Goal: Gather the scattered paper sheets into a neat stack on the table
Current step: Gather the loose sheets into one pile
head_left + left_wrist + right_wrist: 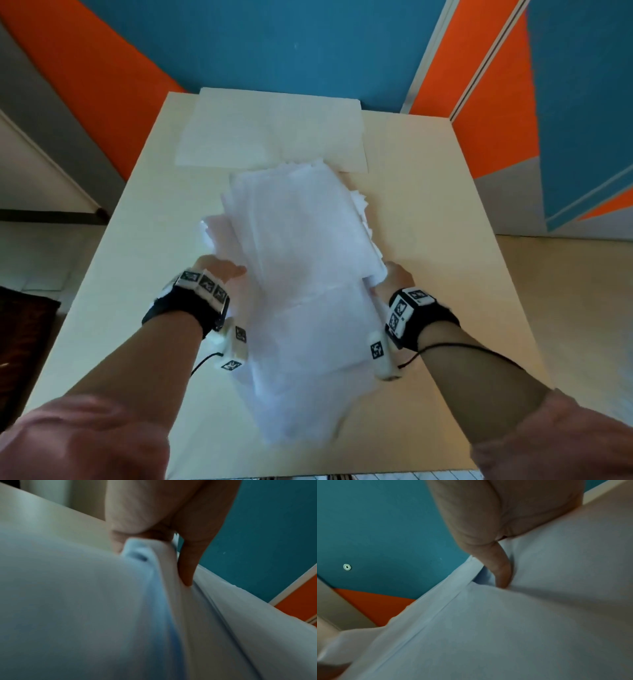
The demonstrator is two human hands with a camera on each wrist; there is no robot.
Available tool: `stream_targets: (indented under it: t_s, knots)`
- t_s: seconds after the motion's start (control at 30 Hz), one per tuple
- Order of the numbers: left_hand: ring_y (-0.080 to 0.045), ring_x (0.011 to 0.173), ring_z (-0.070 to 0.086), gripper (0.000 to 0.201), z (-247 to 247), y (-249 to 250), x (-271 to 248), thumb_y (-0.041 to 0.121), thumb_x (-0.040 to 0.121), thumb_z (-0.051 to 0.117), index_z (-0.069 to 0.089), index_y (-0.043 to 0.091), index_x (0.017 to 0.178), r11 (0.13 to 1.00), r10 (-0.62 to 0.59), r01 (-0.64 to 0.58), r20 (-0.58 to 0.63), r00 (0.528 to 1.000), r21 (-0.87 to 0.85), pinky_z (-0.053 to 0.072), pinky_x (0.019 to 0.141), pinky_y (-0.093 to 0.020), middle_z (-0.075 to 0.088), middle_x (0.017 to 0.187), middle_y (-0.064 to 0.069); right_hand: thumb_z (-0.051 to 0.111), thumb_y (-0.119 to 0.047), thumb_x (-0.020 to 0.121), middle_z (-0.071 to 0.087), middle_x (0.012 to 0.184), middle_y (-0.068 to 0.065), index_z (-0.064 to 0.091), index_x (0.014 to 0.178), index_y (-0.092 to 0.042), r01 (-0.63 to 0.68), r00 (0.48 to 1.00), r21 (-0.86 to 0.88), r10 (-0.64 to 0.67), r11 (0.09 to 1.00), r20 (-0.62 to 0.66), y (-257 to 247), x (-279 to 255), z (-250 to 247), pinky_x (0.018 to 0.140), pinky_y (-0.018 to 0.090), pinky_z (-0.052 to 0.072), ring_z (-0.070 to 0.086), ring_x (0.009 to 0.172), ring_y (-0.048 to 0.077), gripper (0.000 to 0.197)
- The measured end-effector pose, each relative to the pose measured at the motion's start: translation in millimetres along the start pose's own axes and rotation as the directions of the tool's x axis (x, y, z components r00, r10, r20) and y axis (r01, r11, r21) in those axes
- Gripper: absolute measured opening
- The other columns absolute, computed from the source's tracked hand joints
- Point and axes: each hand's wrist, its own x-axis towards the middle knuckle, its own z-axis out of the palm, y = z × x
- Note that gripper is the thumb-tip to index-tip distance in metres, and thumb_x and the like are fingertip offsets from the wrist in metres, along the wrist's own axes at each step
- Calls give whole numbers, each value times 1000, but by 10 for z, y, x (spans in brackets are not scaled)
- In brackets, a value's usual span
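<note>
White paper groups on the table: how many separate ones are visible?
2. One thick bundle of white paper sheets held between both hands at the centre; one flat white paper layer lying at the far edge. Sheets beneath may be hidden.

We find no readable text, label, brand or number anywhere. The only signs are black-and-white square marker patterns on the left wristband (205, 286) and right wristband (406, 308), carrying no legible characters.

Loose bundle of paper sheets (301, 246): white, plain
Flat paper sheets at the far edge (270, 133): white
Desk (445, 212): pale cream
Wall panels (274, 44): teal and orange
Wrist bands (191, 305): black, with black-and-white square markers
Sleeves (85, 442): dusty pink
</note>
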Motion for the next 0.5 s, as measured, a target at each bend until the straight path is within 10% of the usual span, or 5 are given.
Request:
stream_targets:
  t_s: [0.13, 0.2, 0.33, 0.5]
  knots:
    - [-31, 97, 63, 62, -110, -288, -134, 48, 73, 72, 65, -3, 107, 985, -122, 108, 100, 988, 132, 48, 79, -32, 68, 109, -22, 53, -24, 86, 42, 132, 10, 44, 131, -23, 19, 988, -112, -36, 994, -153, -45, 121, -181, 99, 45, 33, 37, 125, 32, 45]
    - [-32, 84, 62, 59, -223, -262, -134, 51, 72, 72, 66, -5, 89, 988, -87, 91, -38, 996, 124, 48, 71, -32, 69, 91, -24, 57, -24, 86, 32, 138, 12, 35, 137, -22, 5, 975, -122, -32, 992, -219, -18, 67, -275, 101, 47, 30, 30, 128, 33, 56]
    - [-42, 125, 45, 87, -366, 17, -30, 52, 75, 68, 40, -9, 131, 985, -25, 77, -316, 948, 154, 39, 101, -49, 46, 134, -29, 62, -38, 83, 28, 141, 17, 29, 139, -12, -134, 976, -29, 127, 991, -176, 288, -203, -384, 100, 48, 37, 34, 128, 39, 70]
    - [-40, 126, 46, 78, -273, 226, 106, 43, 82, 65, 38, -8, 135, 993, 12, 12, -209, 978, 115, 38, 102, -46, 45, 138, -27, 71, -52, 72, 44, 137, 20, 21, 140, 0, -309, 947, 73, 299, 948, 119, 795, -525, -64, 65, 37, 48, 59, 102, 35, 100]
